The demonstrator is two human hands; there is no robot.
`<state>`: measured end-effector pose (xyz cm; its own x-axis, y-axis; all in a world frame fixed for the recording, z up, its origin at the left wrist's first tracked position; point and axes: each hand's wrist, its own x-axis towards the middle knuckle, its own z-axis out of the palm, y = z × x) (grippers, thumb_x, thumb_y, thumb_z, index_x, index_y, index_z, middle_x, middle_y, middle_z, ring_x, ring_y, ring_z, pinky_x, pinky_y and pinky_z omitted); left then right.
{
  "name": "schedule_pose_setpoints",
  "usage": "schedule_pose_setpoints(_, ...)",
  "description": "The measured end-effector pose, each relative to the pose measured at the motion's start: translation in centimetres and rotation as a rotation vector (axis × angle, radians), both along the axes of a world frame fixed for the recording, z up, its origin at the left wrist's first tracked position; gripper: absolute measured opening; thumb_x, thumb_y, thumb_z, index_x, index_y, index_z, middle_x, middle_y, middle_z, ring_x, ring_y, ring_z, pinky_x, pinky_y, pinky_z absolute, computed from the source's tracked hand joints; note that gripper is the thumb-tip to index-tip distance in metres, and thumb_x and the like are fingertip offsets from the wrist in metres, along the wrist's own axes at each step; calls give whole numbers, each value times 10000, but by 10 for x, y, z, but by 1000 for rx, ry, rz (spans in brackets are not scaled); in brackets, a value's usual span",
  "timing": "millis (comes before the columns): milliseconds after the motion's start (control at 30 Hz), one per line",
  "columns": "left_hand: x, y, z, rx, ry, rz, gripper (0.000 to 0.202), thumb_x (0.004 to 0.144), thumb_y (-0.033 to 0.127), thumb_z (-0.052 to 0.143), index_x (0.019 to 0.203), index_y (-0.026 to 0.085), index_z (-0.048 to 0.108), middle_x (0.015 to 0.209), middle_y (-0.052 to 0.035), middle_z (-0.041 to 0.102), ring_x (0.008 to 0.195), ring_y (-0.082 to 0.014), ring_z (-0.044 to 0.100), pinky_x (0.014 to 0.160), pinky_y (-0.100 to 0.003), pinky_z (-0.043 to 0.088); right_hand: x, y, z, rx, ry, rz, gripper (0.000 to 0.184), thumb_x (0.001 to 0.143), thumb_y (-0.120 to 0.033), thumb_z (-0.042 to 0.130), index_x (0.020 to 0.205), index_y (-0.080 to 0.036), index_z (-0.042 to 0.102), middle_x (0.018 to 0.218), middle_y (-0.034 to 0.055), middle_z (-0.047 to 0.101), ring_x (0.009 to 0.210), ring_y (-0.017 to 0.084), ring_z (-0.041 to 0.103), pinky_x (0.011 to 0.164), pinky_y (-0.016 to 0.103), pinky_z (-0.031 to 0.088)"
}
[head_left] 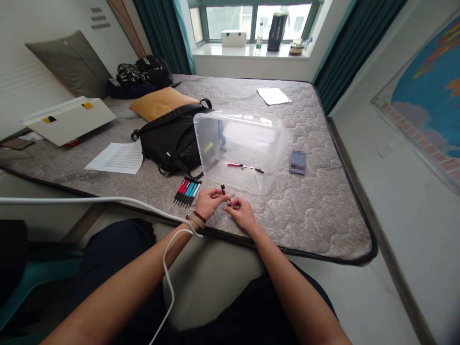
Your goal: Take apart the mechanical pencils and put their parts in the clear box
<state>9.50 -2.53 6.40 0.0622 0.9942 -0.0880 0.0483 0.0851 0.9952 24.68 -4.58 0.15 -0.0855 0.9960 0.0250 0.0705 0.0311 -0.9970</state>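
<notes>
Main piece: a short black pen barrel (pixel 223 189), right there in the left fingers, long axis nearly upright, leaning slightly, top end pointing up and away from the person.
Position: it's just above the near edge of the mattress (pixel 309 225), right in front of the box.
Second piece: a tiny clear-and-metal pen part (pixel 230 198), too small to call exactly, sits just beside the barrel's lower end.
Box: a clear plastic box (pixel 240 151) stands straight ahead, near both hands but not touching them.
Through the box: a red pen part (pixel 234 165) and a dark pen part (pixel 259 170) line up crosswise; inside or underneath, I can't tell.
Pen bundle: a row of red, teal and black pens (pixel 187 190) lies just left of the left hand.
Further out: a black backpack (pixel 172 139) sits behind the pens, and a dark phone (pixel 297 162) lies right of the box.
Cable: a white cable (pixel 108 200) crosses to the left wrist.
Left hand (pixel 207 201): closed to a pinch, gripping the barrel.
Right hand (pixel 242 214): curled in tight, pinching the tiny part.
</notes>
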Motion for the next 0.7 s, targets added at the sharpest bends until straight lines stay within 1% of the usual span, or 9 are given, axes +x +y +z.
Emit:
schedule_pose_setpoints(67,4,2,-1,5,-14,16,272,602,334,876,733,164,708,728,-51,749,710,-223,714,700,-324,563,2,2,0,0,4,-5,305,693,-433,789,804,-198,630,776,5,641,715,167,574,710,298,465)
schedule_pose_setpoints(133,7,5,-1,3,-65,7,290,623,352,866,769,161,705,745,-49,750,728,-213,714,714,-317,567,6,4,2,-24,50,61,330,740,-479,743,896,-201,661,870,33,680,810,189,608,753,308,474)
schedule_pose_setpoints(200,9,8,-2,-24,-142,-9,326,658,377,846,845,153,701,805,-60,758,764,-206,717,743,-317,570,11,6,5,-123,162,167,394,828,-555,625,988,-199,674,962,66,705,882,201,635,750,305,484)
schedule_pose_setpoints(267,9,11,-3,-64,-218,-7,375,685,394,829,930,153,678,878,-76,764,809,-207,724,769,-325,572,13,6,7,-251,281,234,470,885,-606,509,995,-181,679,962,91,717,867,196,660,709,290,488)
schedule_pose_setpoints(333,9,11,-4,-98,-261,2,404,694,400,823,970,160,652,929,-86,764,851,-212,728,784,-330,571,13,6,8,-309,347,214,472,881,-612,514,942,-172,675,892,86,719,800,179,670,675,271,484)
schedule_pose_setpoints(433,7,10,-3,-135,-256,20,415,657,401,847,915,158,632,933,-91,764,851,-211,729,775,-324,573,12,4,9,-273,396,105,363,772,-527,713,917,-204,632,790,23,697,728,155,659,649,248,477)
schedule_pose_setpoints(500,5,8,-2,-148,-248,43,420,632,402,861,869,158,615,923,-90,766,819,-204,728,754,-320,576,12,4,9,-269,427,61,378,721,-490,775,934,-222,614,785,5,693,723,153,657,640,243,483)
schedule_pose_setpoints(633,1,5,-3,-160,-269,67,436,614,396,872,850,158,594,890,-82,767,780,-191,728,748,-322,584,12,2,10,-412,480,94,474,830,-634,593,951,-182,668,774,66,703,665,159,654,589,258,500)
schedule_pose_setpoints(700,-2,4,-5,-170,-275,61,435,613,386,875,851,156,594,875,-77,765,771,-185,729,753,-319,588,12,1,10,-429,467,108,454,810,-611,638,922,-173,679,761,69,697,638,150,642,568,249,499)
